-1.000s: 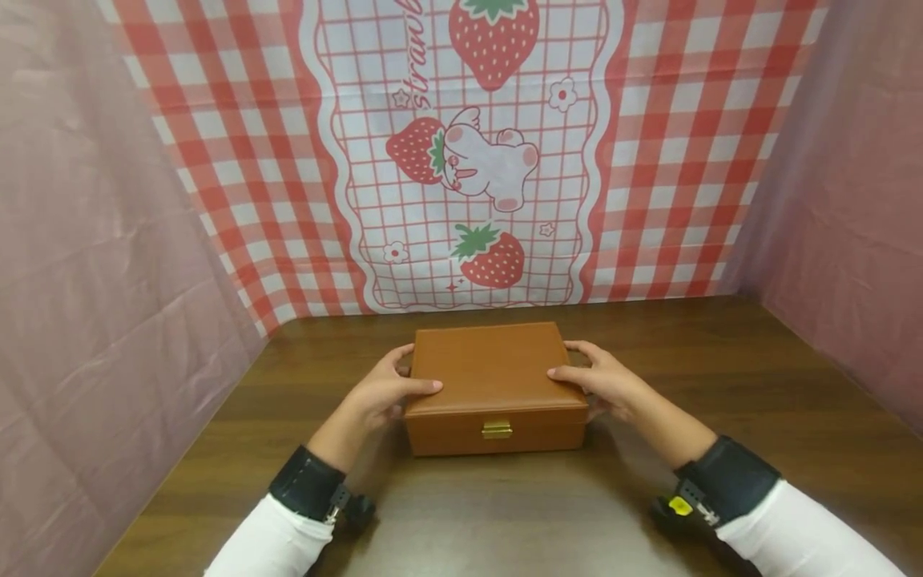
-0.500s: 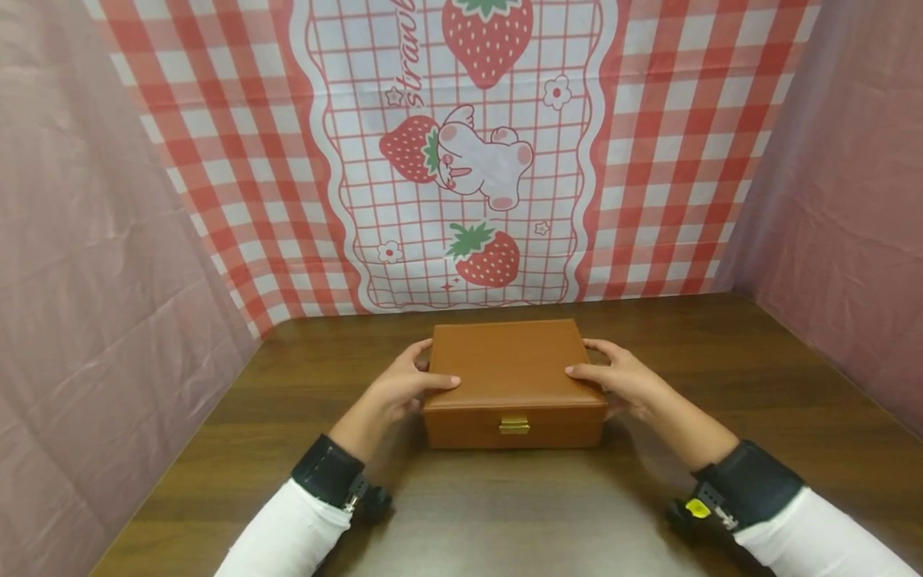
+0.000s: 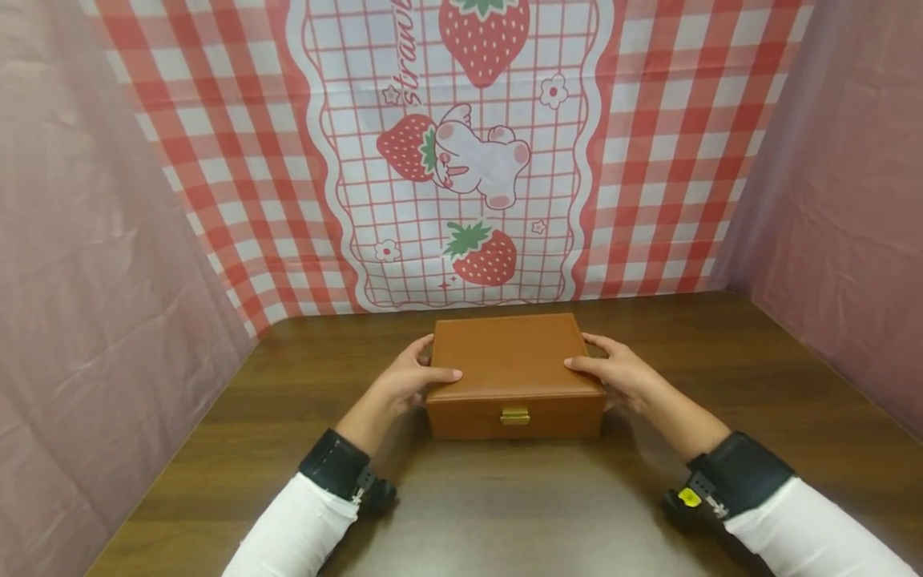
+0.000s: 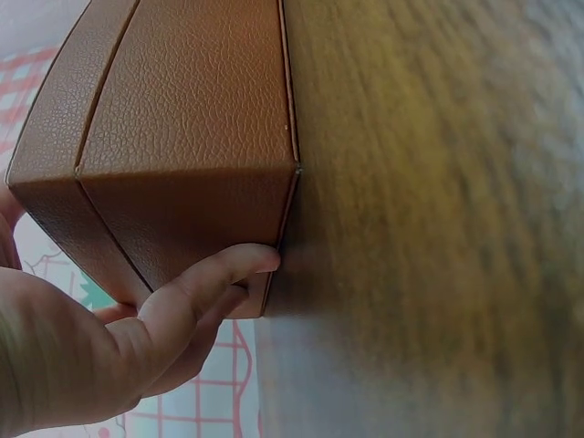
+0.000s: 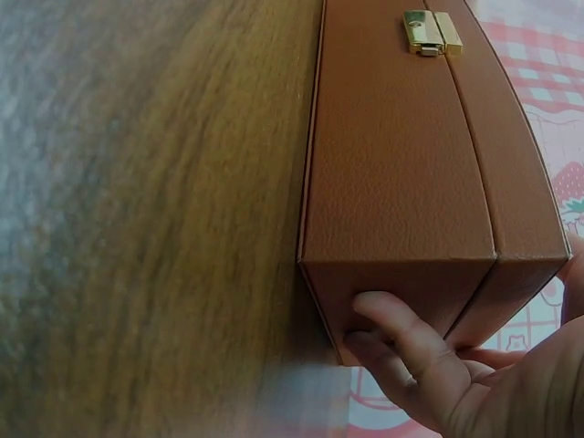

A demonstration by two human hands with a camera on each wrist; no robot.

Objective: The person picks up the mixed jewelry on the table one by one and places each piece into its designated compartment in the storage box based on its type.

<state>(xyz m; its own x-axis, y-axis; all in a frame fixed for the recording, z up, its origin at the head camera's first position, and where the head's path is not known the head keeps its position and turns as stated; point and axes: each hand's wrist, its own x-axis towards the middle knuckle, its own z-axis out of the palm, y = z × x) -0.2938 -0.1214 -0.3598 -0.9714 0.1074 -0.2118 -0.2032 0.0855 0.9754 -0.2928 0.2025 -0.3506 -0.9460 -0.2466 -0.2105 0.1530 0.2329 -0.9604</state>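
Note:
A brown leather-look box with its lid closed sits on the wooden table, its gold clasp facing the person. My left hand grips the box's left end, thumb lying on the lid and the other fingers against the side. At the opposite end my right hand holds it the same way. In the left wrist view, fingers press the end wall low down, close to the tabletop. The right wrist view has the clasp fastened across the lid seam, with curled fingers against the end wall.
The wooden table reaches back to a red-and-white checked cloth printed with strawberries. Pink curtains hang along both sides. Each wrist wears a black band with a small device.
Held in both hands, the box has shifted rightward in the head view, then slightly farther back. The hands keep their hold, and the view itself has moved a little.

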